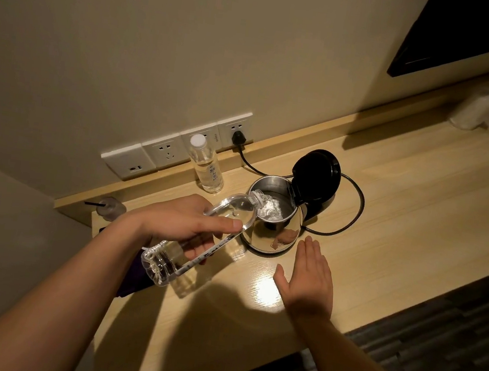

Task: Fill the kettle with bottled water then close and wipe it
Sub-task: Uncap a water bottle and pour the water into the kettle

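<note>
Filling step under way. My left hand (191, 228) is wrapped around the uncapped water bottle (199, 241), tipped neck-down at centre frame, mouth over the rim of the steel kettle (273, 219). Kettle sits on the wooden counter (419, 206), black lid (316, 175) hinged up. Water visible inside. Some water left in the bottle, by the look. My right hand (308, 279) is flat and holding nothing, on the counter just below the kettle. Second, capped bottle (206, 163) upper left by the wall sockets (177, 149). Next, I judge: steady tilt, drain, then lid down.
</note>
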A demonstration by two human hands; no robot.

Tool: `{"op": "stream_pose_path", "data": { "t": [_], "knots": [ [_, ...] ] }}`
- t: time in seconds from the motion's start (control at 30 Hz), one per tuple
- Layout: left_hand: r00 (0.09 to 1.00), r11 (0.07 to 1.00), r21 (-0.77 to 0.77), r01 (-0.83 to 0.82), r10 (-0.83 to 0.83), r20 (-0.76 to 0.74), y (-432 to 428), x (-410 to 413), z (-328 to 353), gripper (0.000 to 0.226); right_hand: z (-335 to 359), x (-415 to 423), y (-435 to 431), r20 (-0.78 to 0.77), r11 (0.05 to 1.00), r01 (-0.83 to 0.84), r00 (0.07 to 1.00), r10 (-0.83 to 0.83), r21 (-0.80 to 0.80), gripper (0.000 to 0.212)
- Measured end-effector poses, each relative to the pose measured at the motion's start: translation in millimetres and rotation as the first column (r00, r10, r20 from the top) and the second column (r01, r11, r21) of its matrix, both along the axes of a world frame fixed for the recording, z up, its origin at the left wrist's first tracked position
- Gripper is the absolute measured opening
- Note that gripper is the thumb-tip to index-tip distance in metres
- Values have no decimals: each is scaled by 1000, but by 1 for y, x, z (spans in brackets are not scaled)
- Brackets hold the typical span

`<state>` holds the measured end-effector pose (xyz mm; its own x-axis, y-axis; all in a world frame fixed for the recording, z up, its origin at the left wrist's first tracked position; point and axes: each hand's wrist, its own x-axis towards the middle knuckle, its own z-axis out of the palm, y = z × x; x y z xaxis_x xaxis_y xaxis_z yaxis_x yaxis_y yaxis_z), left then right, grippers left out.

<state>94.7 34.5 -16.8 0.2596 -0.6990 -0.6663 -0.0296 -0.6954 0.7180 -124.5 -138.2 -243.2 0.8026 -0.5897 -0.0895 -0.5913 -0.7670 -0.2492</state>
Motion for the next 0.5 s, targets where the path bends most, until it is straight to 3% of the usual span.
{"op": "stream_pose_path", "data": {
  "t": [0.5],
  "knots": [
    [999,1000,4,30,-30,45,2,2,2,91,-2,0,0,-8,1000,0,1000,0,6,83]
  ]
}}
